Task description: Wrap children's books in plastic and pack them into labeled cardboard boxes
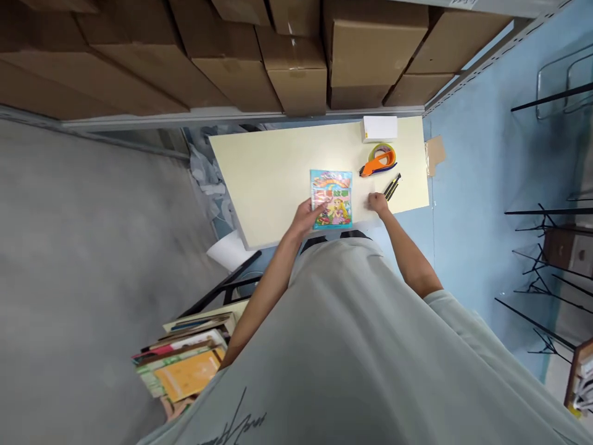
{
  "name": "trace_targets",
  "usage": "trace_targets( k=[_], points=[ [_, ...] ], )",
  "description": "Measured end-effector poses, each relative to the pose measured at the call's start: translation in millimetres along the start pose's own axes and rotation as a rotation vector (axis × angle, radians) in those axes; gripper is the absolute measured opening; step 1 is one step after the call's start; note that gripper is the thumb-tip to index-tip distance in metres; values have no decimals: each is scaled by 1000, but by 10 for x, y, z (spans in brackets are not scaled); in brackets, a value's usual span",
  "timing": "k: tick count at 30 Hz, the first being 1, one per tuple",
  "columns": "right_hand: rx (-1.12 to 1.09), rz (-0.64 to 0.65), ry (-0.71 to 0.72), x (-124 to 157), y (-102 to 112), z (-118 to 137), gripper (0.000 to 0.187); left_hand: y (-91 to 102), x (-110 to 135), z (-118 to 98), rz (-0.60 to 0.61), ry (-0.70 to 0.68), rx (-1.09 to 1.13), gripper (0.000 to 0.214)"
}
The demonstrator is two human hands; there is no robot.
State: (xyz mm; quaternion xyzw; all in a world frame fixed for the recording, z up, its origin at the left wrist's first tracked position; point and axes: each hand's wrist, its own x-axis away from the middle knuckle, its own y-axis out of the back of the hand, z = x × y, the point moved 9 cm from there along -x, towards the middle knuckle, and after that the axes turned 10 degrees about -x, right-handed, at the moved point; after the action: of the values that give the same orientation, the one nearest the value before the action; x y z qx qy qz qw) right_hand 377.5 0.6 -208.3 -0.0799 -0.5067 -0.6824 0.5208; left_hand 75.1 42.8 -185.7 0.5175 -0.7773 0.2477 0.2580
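Note:
A colourful children's picture book [334, 196] with a blue border and a cartoon figure on its cover lies at the near middle of the cream table [273, 167]. My left hand [306, 216] grips the book by its left edge, thumb on the cover and the other fingers hidden beneath. To the right of the book, my right hand [377, 202] is closed in a fist low over the table, apart from the book. What it holds, if anything, is hidden. Just beside that fist lie black-and-yellow cutters or pens [393, 186], too small to tell.
Behind these lie an orange tape dispenser [377, 164], a yellow-green tape roll [382, 148] and a white box [380, 129]. Cardboard boxes [296, 68] fill a shelf above the table's far edge. Stacked books [189, 371] stand at my left, near a white sheet [230, 251].

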Motion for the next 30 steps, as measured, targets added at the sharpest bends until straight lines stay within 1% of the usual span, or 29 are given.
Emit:
trace_targets(
  k=[3, 5, 7, 9, 11, 14, 19, 23, 25, 30],
  points=[
    [-75, 27, 9, -162, 57, -82, 41, -476, -76, 317, 51, 114, 19, 88],
    [-103, 44, 21, -272, 93, -136, 43, -737, -161, 482, 69, 160, 31, 88],
    [-120, 65, 37, -369, 113, -185, 44, -932, -254, 616, 58, 191, 48, 85],
    [-134, 90, 55, -438, 113, -225, 42, -1049, -339, 728, 16, 223, 71, 82],
    [-143, 113, 69, -471, 102, -261, 40, -1112, -400, 814, -28, 259, 89, 80],
    [-151, 137, 72, -463, 84, -314, 38, -1146, -442, 880, -62, 296, 99, 76],
    [-178, 164, 42, -393, 47, -396, 40, -1126, -452, 919, -74, 308, 74, 75],
    [-220, 205, 25, -335, 1, -441, 43, -1107, -478, 962, -95, 288, 45, 75],
    [-237, 218, 29, -310, -1, -451, 44, -1112, -507, 973, -102, 265, -7, 73],
    [-263, 236, 56, -272, 41, -439, 41, -1111, -606, 920, -133, 173, -240, 64]
  ],
)
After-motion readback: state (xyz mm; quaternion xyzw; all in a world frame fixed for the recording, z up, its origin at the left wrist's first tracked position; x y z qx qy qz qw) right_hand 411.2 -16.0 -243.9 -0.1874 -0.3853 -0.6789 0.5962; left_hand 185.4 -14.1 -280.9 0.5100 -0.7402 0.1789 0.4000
